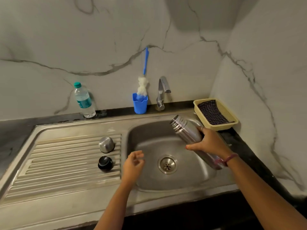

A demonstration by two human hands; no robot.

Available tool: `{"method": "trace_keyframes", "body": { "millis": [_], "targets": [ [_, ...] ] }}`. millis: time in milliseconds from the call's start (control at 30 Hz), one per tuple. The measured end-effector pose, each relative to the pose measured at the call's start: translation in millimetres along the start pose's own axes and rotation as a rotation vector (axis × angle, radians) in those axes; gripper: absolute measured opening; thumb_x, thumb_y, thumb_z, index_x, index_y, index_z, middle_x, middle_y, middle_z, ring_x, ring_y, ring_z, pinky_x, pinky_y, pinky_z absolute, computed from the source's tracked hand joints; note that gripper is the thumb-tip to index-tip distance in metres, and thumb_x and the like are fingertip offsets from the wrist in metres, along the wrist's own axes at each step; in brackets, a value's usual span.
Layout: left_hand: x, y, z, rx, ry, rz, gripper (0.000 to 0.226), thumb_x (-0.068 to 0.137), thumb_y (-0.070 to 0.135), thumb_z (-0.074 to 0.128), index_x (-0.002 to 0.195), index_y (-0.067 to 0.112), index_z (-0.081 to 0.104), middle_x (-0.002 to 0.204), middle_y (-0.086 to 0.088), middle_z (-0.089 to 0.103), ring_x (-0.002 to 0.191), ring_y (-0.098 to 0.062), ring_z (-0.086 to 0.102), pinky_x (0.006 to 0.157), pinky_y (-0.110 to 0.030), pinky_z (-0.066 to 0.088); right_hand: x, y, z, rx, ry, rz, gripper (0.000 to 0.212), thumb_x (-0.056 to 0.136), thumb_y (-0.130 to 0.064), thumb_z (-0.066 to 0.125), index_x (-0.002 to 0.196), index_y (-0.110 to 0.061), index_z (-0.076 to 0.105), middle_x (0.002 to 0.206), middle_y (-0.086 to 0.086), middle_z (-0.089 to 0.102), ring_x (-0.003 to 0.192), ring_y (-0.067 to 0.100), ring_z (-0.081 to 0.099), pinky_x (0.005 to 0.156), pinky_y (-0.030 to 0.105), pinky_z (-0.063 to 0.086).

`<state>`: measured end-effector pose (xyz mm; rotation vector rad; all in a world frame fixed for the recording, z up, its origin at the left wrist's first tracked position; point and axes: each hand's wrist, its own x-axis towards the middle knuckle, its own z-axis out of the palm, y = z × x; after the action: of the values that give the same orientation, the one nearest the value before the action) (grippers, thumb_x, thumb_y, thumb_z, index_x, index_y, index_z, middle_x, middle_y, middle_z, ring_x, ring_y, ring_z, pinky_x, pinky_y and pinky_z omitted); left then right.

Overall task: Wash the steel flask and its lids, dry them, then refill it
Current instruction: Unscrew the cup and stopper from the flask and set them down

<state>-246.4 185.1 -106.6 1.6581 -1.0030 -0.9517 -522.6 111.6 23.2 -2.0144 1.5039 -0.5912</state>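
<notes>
Fingers (pixel 201 130) around flask (pixel 186 131); tap (pixel 163 90), basket (pixel 232 120) near.

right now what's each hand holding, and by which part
The right hand grips the steel flask around the middle of its body, open mouth tilted up-left over the sink. The left hand holds nothing.

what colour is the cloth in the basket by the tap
The cloth is dark navy with a fine pale check, lying in a cream basket; the head view shows it.
</notes>
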Motion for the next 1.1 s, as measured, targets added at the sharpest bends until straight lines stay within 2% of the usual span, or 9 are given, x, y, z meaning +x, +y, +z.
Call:
{"method": "trace_keyframes", "body": {
  "millis": [133,267,433,600,700,800,900,1100],
  "targets": [
    [8.7,-3.9,0.7,-0.064,0.156,-0.015,0.028,0.090,-0.009,0.058,0.111,0.009,0.061,0.098,-0.004,0.068,0.082,-0.008,0.062,0.069,-0.005,0.048,10.5,23.1,-6.3,-0.288,-0.051,-0.024,0.092,0.057,-0.046,0.082,0.138,-0.023,0.044,0.107,-0.003,0.063,0.085,0.010,0.060,0.074,0.023,0.053],
    [10.4,-12.2,1.2,-0.084,0.171,-0.057,0.026,0.091,-0.006,0.060,0.110,0.012,0.063,0.097,-0.002,0.069,0.087,-0.010,0.063,0.071,-0.005,0.048,19.5,35.6,-7.6,-0.489,-0.097,-0.055,0.086,0.059,-0.045,0.077,0.136,-0.028,0.044,0.104,-0.003,0.060,0.084,0.011,0.057,0.071,0.025,0.052],
    [7.7,-19.8,2.2,-0.131,0.207,-0.088,0.024,0.092,-0.003,0.061,0.111,0.012,0.064,0.096,0.000,0.069,0.090,-0.009,0.064,0.076,-0.010,0.047,29.8,44.8,-6.4,-0.529,-0.127,-0.047,0.084,0.059,-0.044,0.077,0.135,-0.028,0.045,0.103,-0.003,0.058,0.084,0.012,0.057,0.069,0.025,0.053],
    [11.8,-22.0,0.8,-0.174,0.218,-0.113,0.024,0.092,-0.003,0.060,0.112,0.011,0.065,0.101,-0.005,0.071,0.093,-0.014,0.066,0.092,-0.029,0.050,37.3,50.0,-6.5,-0.572,-0.126,-0.049,0.086,0.058,-0.044,0.078,0.135,-0.026,0.046,0.103,-0.001,0.058,0.085,0.013,0.056,0.068,0.026,0.053],
    [13.3,-20.9,1.0,-0.193,0.234,-0.111,0.024,0.092,-0.003,0.060,0.110,0.011,0.066,0.101,-0.004,0.072,0.094,-0.014,0.066,0.091,-0.029,0.050,40.4,51.5,-9.5,-0.628,-0.123,-0.055,0.086,0.057,-0.045,0.077,0.135,-0.026,0.046,0.104,0.000,0.058,0.088,0.015,0.057,0.073,0.031,0.055],
    [13.4,-21.6,1.2,-0.185,0.235,-0.109,0.024,0.092,-0.001,0.061,0.108,0.015,0.067,0.101,-0.002,0.073,0.093,-0.013,0.066,0.089,-0.030,0.052,43.1,50.9,-13.8,-0.711,-0.131,-0.072,0.087,0.060,-0.045,0.077,0.137,-0.027,0.042,0.110,0.001,0.056,0.095,0.016,0.055,0.079,0.030,0.052],
    [12.8,-20.5,1.5,-0.176,0.242,-0.102,0.024,0.091,-0.002,0.061,0.107,0.015,0.066,0.100,-0.002,0.072,0.089,-0.009,0.065,0.086,-0.027,0.051,45.6,50.3,-17.7,-0.740,-0.143,-0.062,0.085,0.063,-0.043,0.076,0.138,-0.027,0.040,0.112,0.001,0.054,0.098,0.016,0.053,0.079,0.027,0.048],
    [9.6,-16.5,0.6,-0.200,0.248,-0.108,0.024,0.091,-0.002,0.061,0.103,0.018,0.067,0.097,-0.001,0.072,0.088,-0.012,0.065,0.086,-0.028,0.050,44.9,51.2,-18.4,-0.744,-0.139,-0.039,0.087,0.063,-0.044,0.076,0.140,-0.026,0.038,0.116,0.001,0.053,0.100,0.016,0.052,0.079,0.027,0.047]
  ]
}}
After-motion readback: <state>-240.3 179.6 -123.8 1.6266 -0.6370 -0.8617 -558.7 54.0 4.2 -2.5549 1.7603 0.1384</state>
